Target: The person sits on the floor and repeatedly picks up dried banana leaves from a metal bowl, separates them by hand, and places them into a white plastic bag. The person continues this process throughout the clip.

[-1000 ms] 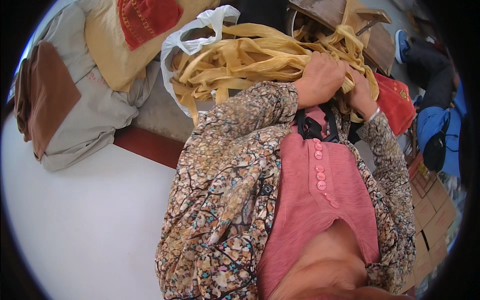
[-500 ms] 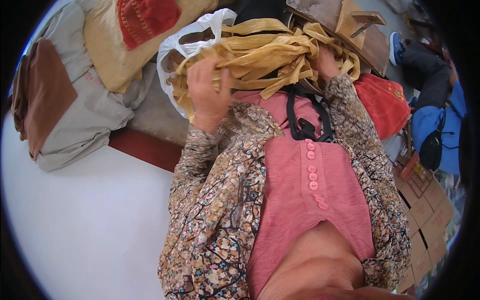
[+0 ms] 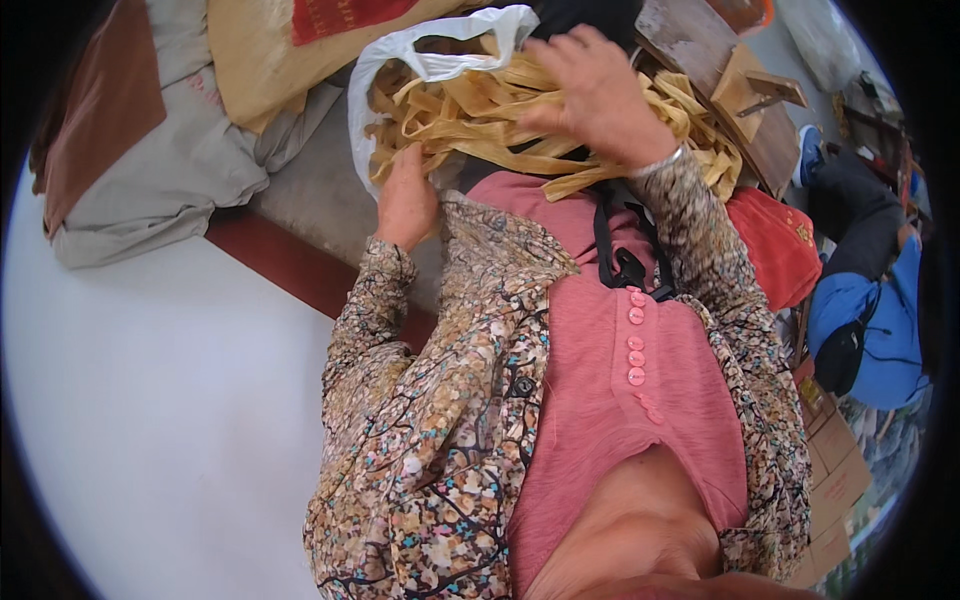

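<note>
A white plastic bag (image 3: 360, 110) lies across my lap with a tangle of flat tan strips (image 3: 470, 120) in and beside its mouth. At the bag's near edge, my left hand (image 3: 408, 205) has its fingers closed on the plastic, with the fingertips against the strips. Over the right part of the heap my right hand (image 3: 600, 100) is raised, fingers spread, holding nothing that I can see. Its palm and wrist cover some of the strips. More strips (image 3: 700, 135) hang out beyond that wrist.
Grey cloth (image 3: 150, 190), brown cloth (image 3: 105, 110) and a tan sack (image 3: 250, 65) are piled at left. A red cloth bundle (image 3: 770, 245) sits by my right arm. Wooden boards (image 3: 700, 50) stand behind it. Another person in blue (image 3: 870, 330) is at far right, above cardboard boxes (image 3: 835, 475).
My right hand has come out of the strips and moved up and left over them, fingers spread. The left hand has dropped to the bag's near edge and closed. The view has shifted slightly.
</note>
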### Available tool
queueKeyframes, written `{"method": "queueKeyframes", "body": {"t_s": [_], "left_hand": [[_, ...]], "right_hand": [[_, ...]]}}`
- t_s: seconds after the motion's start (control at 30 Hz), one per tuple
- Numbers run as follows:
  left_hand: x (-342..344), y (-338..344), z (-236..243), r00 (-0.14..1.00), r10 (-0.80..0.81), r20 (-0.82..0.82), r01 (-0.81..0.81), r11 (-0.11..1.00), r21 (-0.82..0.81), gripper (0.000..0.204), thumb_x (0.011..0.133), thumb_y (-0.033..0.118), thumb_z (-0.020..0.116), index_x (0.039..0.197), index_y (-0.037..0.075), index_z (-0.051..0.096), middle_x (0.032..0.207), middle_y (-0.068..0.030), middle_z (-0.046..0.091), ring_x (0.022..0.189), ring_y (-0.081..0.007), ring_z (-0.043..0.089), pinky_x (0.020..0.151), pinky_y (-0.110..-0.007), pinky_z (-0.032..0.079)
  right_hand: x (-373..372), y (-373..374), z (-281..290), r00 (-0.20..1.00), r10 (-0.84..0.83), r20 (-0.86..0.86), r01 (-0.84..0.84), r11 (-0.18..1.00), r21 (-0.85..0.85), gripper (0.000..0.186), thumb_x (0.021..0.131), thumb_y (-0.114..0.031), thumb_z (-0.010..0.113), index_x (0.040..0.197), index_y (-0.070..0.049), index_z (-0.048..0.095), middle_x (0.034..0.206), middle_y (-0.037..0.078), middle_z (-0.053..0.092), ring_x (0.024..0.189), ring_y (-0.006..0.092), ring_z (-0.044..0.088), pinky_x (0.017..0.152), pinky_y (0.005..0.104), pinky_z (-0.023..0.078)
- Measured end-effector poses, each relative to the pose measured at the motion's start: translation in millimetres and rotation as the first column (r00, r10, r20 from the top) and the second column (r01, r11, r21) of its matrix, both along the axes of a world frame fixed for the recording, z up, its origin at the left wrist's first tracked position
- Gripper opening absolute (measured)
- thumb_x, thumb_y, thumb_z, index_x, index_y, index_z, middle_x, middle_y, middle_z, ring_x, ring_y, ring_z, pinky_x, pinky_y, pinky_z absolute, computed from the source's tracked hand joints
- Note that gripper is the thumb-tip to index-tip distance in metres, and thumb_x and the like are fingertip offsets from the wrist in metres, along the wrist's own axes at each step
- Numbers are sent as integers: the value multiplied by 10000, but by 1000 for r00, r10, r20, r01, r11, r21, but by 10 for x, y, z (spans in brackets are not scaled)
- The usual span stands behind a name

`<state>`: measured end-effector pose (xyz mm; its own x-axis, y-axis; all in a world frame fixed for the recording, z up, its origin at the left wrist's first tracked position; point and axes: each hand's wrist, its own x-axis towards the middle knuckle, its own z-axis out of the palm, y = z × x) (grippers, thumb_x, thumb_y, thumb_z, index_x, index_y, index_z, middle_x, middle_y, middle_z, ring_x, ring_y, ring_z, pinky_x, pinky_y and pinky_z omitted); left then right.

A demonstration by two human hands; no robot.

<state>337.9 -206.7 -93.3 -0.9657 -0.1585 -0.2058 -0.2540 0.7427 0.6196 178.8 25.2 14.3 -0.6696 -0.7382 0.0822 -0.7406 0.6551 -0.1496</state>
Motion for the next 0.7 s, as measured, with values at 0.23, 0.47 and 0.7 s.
{"method": "queueKeyframes", "body": {"t_s": [0.23,0.47,0.7], "left_hand": [[281,41,57,999,-10,-40,7,997,-76,223,818,79,535,1035,59,586,956,-180,636,897,-397,604,754,-482,475],[69,274,69,1000,-7,10,6,995,103,244,845,186,569,1041,52,626,997,-211,644,919,-401,611,761,-467,484],[-61,130,-326,895,64,442,-435,343,832,437,988,344,503,1133,-49,628,1165,-100,649,1068,-171,595,914,-297,459]], "right_hand": [[392,-135,-278,990,143,9,-142,980,138,870,623,-396,788,1384,-159,439,1154,117,534,1027,293,512,900,434,391],[333,164,-174,977,85,195,-79,996,-40,485,777,-79,601,1239,-135,467,859,142,616,783,344,625,652,431,495],[284,683,140,872,-28,489,90,990,-104,623,744,-75,668,1332,-84,463,1057,210,644,913,403,627,764,427,495]]}}
